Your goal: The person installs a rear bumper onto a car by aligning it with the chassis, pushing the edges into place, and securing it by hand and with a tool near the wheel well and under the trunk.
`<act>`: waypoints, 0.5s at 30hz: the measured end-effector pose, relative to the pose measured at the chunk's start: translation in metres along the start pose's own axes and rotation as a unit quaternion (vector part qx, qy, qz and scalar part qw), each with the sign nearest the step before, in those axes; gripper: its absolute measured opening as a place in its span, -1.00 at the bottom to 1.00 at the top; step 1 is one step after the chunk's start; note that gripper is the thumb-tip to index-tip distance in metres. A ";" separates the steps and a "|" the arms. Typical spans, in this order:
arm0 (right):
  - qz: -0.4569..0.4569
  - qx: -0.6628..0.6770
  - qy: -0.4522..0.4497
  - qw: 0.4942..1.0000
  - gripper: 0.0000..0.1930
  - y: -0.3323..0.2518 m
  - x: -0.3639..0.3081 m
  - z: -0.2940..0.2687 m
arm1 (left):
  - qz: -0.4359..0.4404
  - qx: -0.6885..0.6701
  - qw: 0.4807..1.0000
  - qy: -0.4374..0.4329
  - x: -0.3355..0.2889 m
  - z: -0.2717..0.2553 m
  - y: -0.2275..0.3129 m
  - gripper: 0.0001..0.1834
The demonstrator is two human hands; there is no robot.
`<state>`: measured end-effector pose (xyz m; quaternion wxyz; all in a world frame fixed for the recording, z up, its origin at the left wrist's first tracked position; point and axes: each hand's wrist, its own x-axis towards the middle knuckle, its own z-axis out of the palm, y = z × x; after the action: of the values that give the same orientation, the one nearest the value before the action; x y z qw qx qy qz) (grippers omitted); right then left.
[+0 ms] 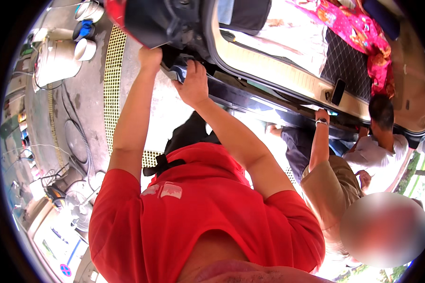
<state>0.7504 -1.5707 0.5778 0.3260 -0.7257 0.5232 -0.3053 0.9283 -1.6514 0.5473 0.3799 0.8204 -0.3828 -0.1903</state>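
A dark car bumper (pixel 250 100) runs below the open rear of a car, with a dark gap between it and the body. At its left end, under a black corner with a red edge, my left hand (pixel 151 59) is closed on the bumper's edge, its fingertips partly hidden. My right hand (pixel 193 86) lies just right of it on the bumper's upper side, fingers stretched out and thumb apart. A shiny bluish-grey patch (pixel 178 70) of the bumper shows between my hands.
To the right, one person's hand (pixel 322 115) touches the bumper; another person (pixel 382 146) crouches beyond. A black phone (pixel 338 92) rests on the beige trunk sill (pixel 269 59). Pink floral cloth (pixel 363 33) lies inside. Yellow floor grating (pixel 112 85), buckets (pixel 85 49) and hoses (pixel 82 141) are left.
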 end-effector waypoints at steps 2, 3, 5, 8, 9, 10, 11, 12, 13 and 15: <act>0.074 -0.011 0.074 0.994 -0.23 -0.008 0.000 0.012 | -0.017 -0.017 1.000 -0.007 -0.006 0.002 0.007 -0.71; 0.079 -0.022 0.120 0.989 -0.15 -0.003 0.001 0.022 | -0.027 -0.055 0.998 -0.004 -0.012 0.002 0.015 -0.71; 0.101 -0.011 0.161 0.982 -0.08 0.002 0.002 0.038 | -0.009 -0.054 0.998 0.008 -0.007 0.001 0.004 -0.67; 0.077 0.005 0.121 0.990 0.00 0.027 0.010 0.046 | 0.020 -0.055 0.997 -0.042 -0.017 -0.013 0.024 -0.54; 0.078 0.064 0.120 0.988 -0.02 0.027 0.014 0.046 | 0.012 -0.048 0.997 -0.053 -0.018 -0.017 0.023 -0.53; 0.074 0.120 0.117 0.983 -0.03 0.026 0.019 0.044 | 0.006 -0.046 0.997 -0.060 -0.018 -0.018 0.022 -0.50; 0.061 0.189 0.109 0.974 -0.04 0.039 0.026 0.046 | 0.008 -0.076 0.994 -0.072 -0.016 -0.019 0.027 -0.46; 0.058 0.259 0.098 0.959 -0.05 0.055 0.023 0.051 | 0.006 -0.100 0.991 -0.091 -0.018 -0.018 0.026 -0.41; 0.069 0.282 0.079 0.954 -0.07 0.064 0.020 0.050 | 0.031 -0.085 0.994 -0.063 -0.020 -0.014 0.019 -0.43; 0.053 0.298 0.070 0.950 -0.07 0.063 0.022 0.049 | 0.077 -0.039 0.996 -0.027 -0.020 -0.010 0.011 -0.35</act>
<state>0.7593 -1.5991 0.5006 0.5059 -0.5433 0.4677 -0.4797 0.9158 -1.6361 0.5625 0.4147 0.7679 -0.4467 -0.1971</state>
